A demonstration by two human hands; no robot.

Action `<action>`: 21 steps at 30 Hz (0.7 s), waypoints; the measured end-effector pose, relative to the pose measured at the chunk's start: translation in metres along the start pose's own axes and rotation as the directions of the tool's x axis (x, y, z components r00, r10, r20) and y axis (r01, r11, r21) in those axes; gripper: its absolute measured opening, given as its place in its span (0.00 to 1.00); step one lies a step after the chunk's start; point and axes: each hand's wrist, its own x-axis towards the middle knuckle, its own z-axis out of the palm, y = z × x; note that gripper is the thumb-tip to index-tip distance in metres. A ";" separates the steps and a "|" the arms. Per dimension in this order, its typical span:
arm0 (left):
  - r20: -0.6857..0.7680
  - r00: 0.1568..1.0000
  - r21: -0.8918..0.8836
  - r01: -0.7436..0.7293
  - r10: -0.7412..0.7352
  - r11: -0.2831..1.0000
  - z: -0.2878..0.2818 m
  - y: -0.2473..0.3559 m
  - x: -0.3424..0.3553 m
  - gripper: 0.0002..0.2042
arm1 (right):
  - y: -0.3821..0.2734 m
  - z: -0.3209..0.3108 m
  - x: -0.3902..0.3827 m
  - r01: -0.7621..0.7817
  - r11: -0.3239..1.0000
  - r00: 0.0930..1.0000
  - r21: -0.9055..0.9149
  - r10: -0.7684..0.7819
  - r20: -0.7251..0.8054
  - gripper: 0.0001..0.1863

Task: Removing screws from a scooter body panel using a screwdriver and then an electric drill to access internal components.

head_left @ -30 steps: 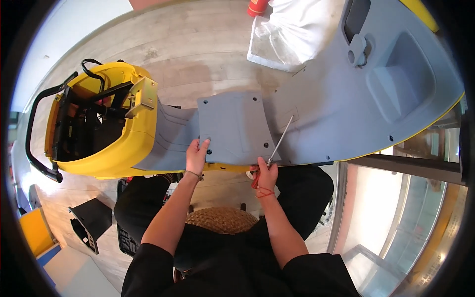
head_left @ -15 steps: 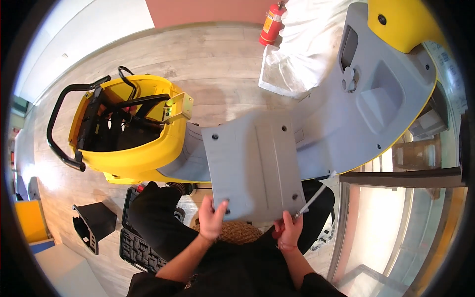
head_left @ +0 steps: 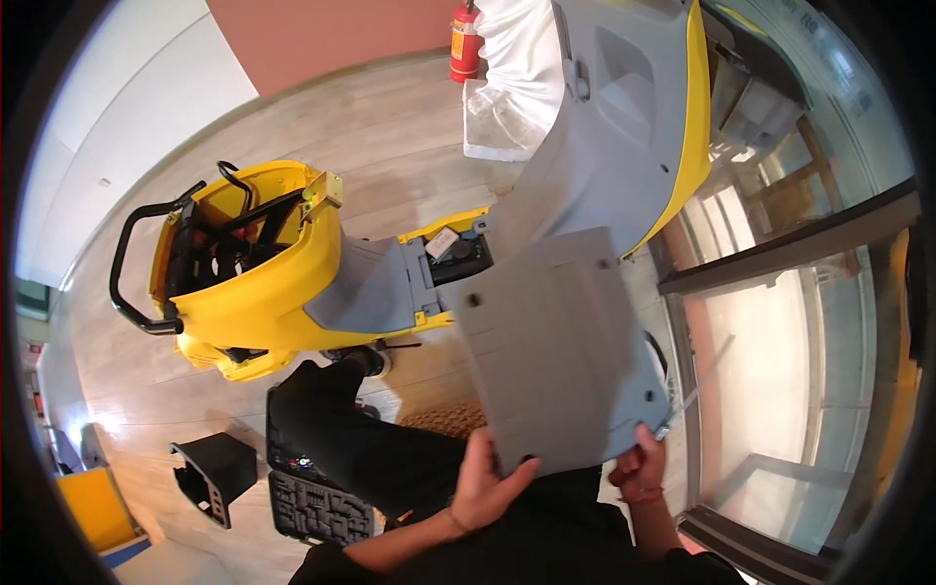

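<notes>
I hold a grey plastic panel (head_left: 551,351) with four dark holes away from the scooter, over my lap. My left hand (head_left: 487,487) grips its lower left corner with the thumb on top. My right hand (head_left: 639,468) is closed at the lower right corner, also holding a screwdriver whose blurred metal shaft (head_left: 707,380) sticks out past the panel's edge; its handle is mostly hidden. Beyond the panel stands the yellow and grey scooter body (head_left: 249,307), its floorboard opening (head_left: 458,263) exposing dark parts and a small pale box.
An open black tool case (head_left: 317,507) lies beside my leg, with a black plastic part (head_left: 214,478) to its left. A red fire extinguisher (head_left: 464,44) stands beside white wrapped material (head_left: 507,107). A glass-panelled frame (head_left: 780,273) runs along the right. Yellow panels (head_left: 93,502) are at lower left.
The panel has lifted off the floorboard, uncovering the opening, and moved toward me and to the right, in my hands with the screwdriver. The view has turned.
</notes>
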 end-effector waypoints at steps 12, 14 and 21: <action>0.358 0.917 0.013 0.185 -0.177 0.983 0.082 -0.021 0.050 0.17 | -0.032 -0.139 -0.028 0.415 0.863 0.828 -0.288 -0.489 -0.273 0.23; 0.413 0.889 0.010 0.214 -0.199 0.977 0.093 -0.020 0.056 0.18 | -0.042 -0.158 -0.019 0.487 0.855 0.801 -0.177 -0.518 -0.301 0.27; 0.677 0.684 0.141 0.243 -0.272 0.960 0.119 -0.029 0.095 0.19 | -0.070 -0.225 0.021 0.359 0.927 0.931 0.106 -0.363 0.020 0.29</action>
